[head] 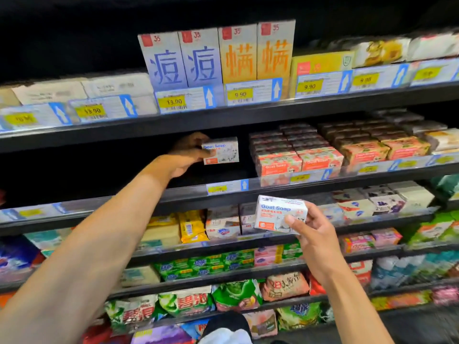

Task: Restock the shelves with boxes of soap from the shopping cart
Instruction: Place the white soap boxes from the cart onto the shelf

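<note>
The left hand (185, 155) is gripping one soap box (221, 150) inside the empty shelf gap (139, 165) — long axis sideways — while the right hand (314, 234) is clutching a second box (279, 214) lower down, farther from it.

You hold smooth printed card with a faint sheen: the upper Goat Soap box (223, 151) and the lower Goat Soap box (278, 214). The shelf edge (248, 115) before you looks matt black, and a lower shelf is fronted by a clear, glossy plastic strip (183, 191). The green packets (236, 295) below are shiny, crinkled film.
</note>
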The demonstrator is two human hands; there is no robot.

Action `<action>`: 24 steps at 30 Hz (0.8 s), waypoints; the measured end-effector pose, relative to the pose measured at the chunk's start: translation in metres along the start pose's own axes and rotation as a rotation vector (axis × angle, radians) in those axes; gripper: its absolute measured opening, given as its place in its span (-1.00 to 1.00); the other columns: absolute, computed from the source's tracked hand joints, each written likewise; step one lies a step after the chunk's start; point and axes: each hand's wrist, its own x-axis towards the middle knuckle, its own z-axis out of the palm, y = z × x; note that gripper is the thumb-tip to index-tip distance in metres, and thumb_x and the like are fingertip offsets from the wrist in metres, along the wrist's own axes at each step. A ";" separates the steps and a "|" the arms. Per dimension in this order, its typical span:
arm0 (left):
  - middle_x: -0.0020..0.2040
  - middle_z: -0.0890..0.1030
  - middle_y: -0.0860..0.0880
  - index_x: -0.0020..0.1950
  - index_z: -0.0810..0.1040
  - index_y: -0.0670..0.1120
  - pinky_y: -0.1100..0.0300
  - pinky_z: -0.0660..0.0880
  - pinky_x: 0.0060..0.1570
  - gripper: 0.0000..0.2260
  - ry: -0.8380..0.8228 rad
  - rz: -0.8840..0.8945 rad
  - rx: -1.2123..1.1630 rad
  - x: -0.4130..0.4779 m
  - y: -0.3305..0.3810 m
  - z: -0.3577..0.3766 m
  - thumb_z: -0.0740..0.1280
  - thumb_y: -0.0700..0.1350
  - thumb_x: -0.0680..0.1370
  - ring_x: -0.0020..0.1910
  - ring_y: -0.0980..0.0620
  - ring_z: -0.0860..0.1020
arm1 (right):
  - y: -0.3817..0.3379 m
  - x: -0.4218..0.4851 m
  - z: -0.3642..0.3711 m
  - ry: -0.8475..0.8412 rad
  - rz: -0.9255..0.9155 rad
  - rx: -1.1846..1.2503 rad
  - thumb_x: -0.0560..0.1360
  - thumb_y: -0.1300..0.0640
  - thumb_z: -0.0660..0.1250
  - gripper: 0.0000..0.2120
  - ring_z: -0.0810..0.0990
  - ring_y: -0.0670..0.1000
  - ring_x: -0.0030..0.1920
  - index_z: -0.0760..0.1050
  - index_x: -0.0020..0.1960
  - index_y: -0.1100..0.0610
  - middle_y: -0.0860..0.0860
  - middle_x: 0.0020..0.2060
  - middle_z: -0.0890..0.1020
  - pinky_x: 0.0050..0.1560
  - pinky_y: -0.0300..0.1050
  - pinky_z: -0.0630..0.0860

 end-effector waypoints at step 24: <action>0.26 0.50 0.10 0.41 0.46 -0.01 0.30 0.32 0.18 -0.55 -0.015 0.109 0.507 -0.004 0.022 0.010 0.47 -0.15 0.54 0.27 0.10 0.45 | -0.009 0.016 0.026 0.023 -0.066 -0.105 0.43 0.22 0.50 -0.56 0.68 0.06 0.20 0.56 0.29 0.10 0.05 0.13 0.73 0.20 0.00 0.58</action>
